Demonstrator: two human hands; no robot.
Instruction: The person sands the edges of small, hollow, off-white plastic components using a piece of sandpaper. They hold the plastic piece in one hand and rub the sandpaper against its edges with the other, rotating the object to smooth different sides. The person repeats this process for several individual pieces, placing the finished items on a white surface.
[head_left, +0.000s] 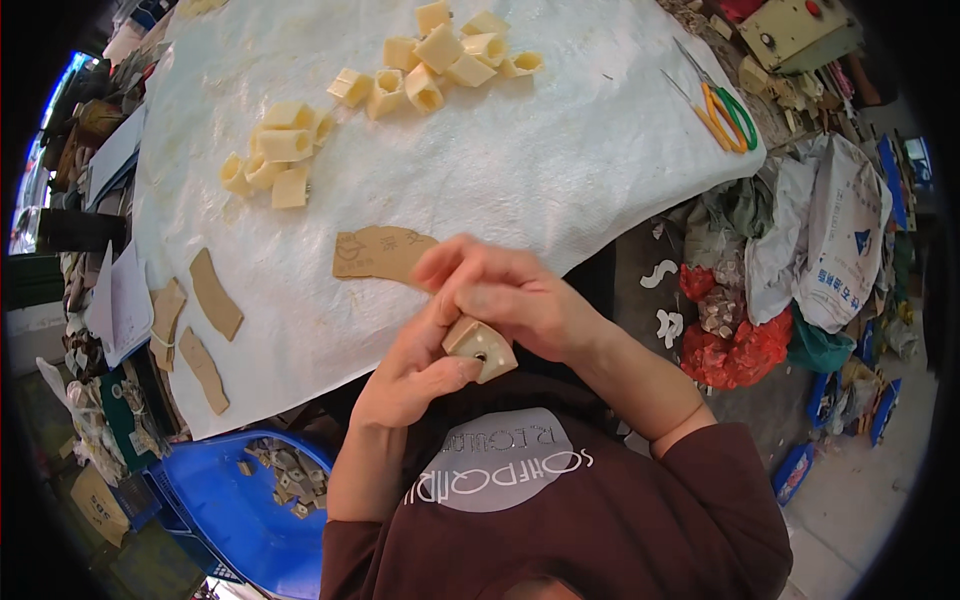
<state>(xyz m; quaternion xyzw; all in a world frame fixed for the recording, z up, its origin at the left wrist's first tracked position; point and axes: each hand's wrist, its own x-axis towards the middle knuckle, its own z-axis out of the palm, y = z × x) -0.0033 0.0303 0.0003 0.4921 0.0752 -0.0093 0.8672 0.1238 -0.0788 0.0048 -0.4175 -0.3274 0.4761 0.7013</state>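
My left hand is wrapped round a small beige block, which has a dark round hole and small pale dots on its face. The thumb presses beside the hole. Over the block's far side bends my right hand, its fingers drawn together and overlapping the left fingers. Whatever they pinch is hidden. Just beyond both hands, a curved brown cardboard piece with printing lies on the white-covered table.
Hollow cream blocks lie in a far pile and a left pile. Cardboard strips rest at the left. Orange-handled scissors and green-handled scissors lie far right. A blue basin holds small pieces. Red bags sit right.
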